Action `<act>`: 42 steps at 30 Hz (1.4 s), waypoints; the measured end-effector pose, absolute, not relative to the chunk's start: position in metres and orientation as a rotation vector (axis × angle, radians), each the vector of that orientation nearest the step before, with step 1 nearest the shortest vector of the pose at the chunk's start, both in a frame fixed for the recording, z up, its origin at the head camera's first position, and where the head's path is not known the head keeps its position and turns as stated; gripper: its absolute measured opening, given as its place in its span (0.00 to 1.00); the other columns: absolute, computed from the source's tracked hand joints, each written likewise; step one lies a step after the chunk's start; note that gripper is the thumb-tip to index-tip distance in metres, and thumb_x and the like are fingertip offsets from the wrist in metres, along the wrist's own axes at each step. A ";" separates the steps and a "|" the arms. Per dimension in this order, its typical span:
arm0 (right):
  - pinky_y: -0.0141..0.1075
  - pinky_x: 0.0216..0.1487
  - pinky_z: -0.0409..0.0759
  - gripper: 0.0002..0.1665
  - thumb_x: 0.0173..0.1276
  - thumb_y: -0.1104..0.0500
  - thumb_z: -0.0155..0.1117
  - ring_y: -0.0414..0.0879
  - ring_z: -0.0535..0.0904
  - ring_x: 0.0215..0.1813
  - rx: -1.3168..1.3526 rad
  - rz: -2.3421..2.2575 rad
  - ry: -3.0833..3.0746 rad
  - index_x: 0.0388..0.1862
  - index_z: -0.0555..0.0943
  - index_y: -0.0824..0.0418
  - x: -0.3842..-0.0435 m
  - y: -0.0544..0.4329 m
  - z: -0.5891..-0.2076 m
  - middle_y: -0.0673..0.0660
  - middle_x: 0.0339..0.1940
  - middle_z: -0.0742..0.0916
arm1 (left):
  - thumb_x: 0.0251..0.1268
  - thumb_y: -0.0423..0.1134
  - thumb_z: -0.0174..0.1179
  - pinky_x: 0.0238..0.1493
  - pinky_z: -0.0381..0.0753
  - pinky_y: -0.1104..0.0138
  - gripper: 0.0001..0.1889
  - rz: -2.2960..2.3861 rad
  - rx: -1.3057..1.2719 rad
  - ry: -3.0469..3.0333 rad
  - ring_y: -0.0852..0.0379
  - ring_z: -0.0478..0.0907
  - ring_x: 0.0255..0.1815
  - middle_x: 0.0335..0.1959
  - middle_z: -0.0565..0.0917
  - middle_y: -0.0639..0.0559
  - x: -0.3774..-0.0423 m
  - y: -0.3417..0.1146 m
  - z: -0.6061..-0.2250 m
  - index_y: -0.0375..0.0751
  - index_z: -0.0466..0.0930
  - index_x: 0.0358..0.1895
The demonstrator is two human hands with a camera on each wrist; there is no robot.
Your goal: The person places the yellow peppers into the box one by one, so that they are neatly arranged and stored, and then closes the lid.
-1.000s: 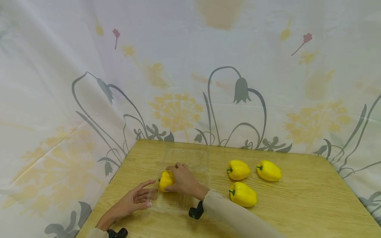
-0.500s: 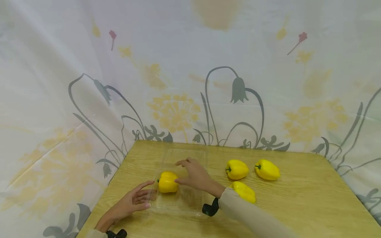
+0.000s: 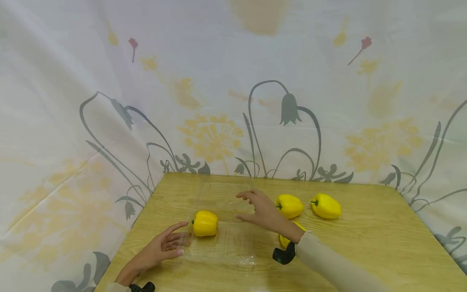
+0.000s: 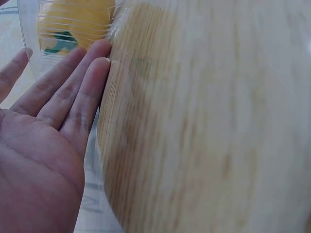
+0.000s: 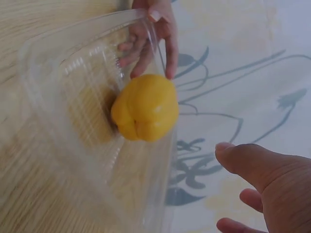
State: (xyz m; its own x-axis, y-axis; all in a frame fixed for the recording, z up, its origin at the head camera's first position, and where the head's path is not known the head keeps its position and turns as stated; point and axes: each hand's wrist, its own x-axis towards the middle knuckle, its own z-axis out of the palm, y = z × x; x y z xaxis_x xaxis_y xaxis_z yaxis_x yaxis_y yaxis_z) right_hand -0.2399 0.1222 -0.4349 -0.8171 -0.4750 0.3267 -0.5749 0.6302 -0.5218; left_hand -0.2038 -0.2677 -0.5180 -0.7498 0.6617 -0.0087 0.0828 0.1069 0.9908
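Observation:
A yellow bell pepper (image 3: 205, 223) with a green stem lies in the left part of a clear plastic container (image 3: 233, 259). My left hand (image 3: 164, 246) rests against the container's left wall, fingers extended; the left wrist view shows its fingertips (image 4: 99, 65) at the ribbed side, with the pepper behind the plastic. My right hand (image 3: 263, 211) is over the container's right edge, thumb and fingers apart, holding nothing. Two more yellow bell peppers stand behind that hand, one at the back (image 3: 290, 206) and one farther right (image 3: 326, 206). Another pepper (image 3: 284, 241) is mostly hidden by my right wrist.
The wooden table (image 3: 375, 243) reaches back to a curtain (image 3: 219, 81) printed with flowers, which also hangs along the left side. A black wrist camera (image 3: 284, 254) is strapped under my right wrist.
My right hand has let go of the pepper inside the container and moved right, toward the other peppers. The left hand has stayed at the container's side.

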 end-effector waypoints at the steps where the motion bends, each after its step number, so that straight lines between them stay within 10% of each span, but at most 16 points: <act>1: 0.43 0.47 0.81 0.33 0.65 0.49 0.78 0.48 0.79 0.47 0.864 0.933 -2.690 0.66 0.79 0.55 -0.239 0.127 -0.434 0.55 0.55 0.82 | 0.80 0.29 0.53 0.64 0.78 0.62 0.39 1.683 0.719 1.936 0.30 0.66 0.73 0.78 0.56 0.23 -0.204 -0.268 -0.518 0.42 0.43 0.85; 42: 0.49 0.46 0.84 0.37 0.64 0.41 0.76 0.55 0.80 0.51 0.493 0.931 -2.788 0.66 0.80 0.60 -0.183 0.266 -0.460 0.56 0.54 0.83 | 0.79 0.28 0.54 0.64 0.78 0.61 0.39 1.692 0.710 1.921 0.48 0.74 0.70 0.77 0.59 0.24 -0.204 -0.268 -0.519 0.42 0.44 0.85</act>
